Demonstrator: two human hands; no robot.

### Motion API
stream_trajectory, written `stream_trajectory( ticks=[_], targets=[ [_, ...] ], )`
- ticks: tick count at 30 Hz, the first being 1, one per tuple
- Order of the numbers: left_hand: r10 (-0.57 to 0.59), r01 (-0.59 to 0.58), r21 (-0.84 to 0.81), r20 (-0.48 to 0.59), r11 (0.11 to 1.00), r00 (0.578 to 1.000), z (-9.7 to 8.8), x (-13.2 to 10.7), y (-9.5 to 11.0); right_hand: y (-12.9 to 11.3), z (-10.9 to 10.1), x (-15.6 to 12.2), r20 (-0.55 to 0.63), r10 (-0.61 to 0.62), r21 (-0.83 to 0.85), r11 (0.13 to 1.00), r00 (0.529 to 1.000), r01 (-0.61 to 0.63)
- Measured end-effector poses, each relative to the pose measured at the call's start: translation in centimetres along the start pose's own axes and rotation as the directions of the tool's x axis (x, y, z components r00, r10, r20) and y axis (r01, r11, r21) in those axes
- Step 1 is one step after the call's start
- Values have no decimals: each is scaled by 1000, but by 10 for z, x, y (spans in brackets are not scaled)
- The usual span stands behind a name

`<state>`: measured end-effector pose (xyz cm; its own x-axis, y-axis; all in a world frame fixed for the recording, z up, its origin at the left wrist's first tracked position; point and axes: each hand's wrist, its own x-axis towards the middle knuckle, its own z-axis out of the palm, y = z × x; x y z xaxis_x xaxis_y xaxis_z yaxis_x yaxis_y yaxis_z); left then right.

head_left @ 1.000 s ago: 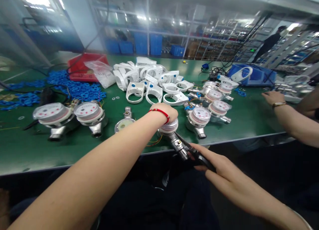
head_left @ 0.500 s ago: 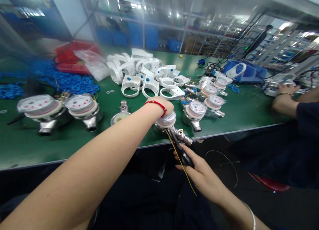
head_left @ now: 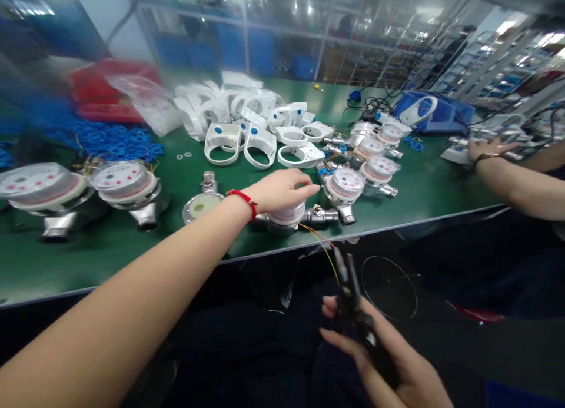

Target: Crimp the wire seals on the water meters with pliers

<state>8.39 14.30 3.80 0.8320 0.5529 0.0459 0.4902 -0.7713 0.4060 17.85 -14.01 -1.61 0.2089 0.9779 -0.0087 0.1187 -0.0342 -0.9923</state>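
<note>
Head view: left hand (head_left: 282, 190) now lies flat atop the water meter (head_left: 289, 215) at the worktop (head_left: 220, 243) edge, fingers loosened. Right hand (head_left: 379, 355), grip closed around black pliers (head_left: 353, 296), has dropped below the worktop, apparently pulling yellow wire (head_left: 324, 246).

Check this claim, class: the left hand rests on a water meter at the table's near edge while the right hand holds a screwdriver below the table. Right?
Not quite. The head view shows the right hand holding black pliers, not a screwdriver. The left hand does rest on the water meter at the table edge.
</note>
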Motion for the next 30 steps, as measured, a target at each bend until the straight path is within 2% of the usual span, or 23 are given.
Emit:
stream_trajectory(
  ticks=[1,3,5,8,18,20,24,30],
  targets=[
    [-1,1,-76,-5,997,1000,4,1,0,-1,8,9,47,28,32,999,999,-30],
    [-94,91,-155,-15,984,995,9,2,-1,0,21,26,88,73,30,997,993,-76],
    [-156,147,-172,-36,974,987,10,3,0,3,27,40,115,99,7,995,988,-100],
    [-171,161,-171,-48,972,984,9,4,2,10,29,55,143,101,-14,995,984,-101],
    [-208,199,-168,-38,965,977,7,3,5,11,32,65,106,81,-43,996,991,-77],
    [-202,198,-118,-24,973,979,8,3,5,12,33,64,97,79,-54,996,992,-74],
    [-163,164,92,-20,982,986,8,1,8,13,31,62,96,57,-92,995,994,-48],
    [-208,215,335,-56,917,976,3,-4,16,5,24,65,126,114,-80,991,986,-104]
  ],
)
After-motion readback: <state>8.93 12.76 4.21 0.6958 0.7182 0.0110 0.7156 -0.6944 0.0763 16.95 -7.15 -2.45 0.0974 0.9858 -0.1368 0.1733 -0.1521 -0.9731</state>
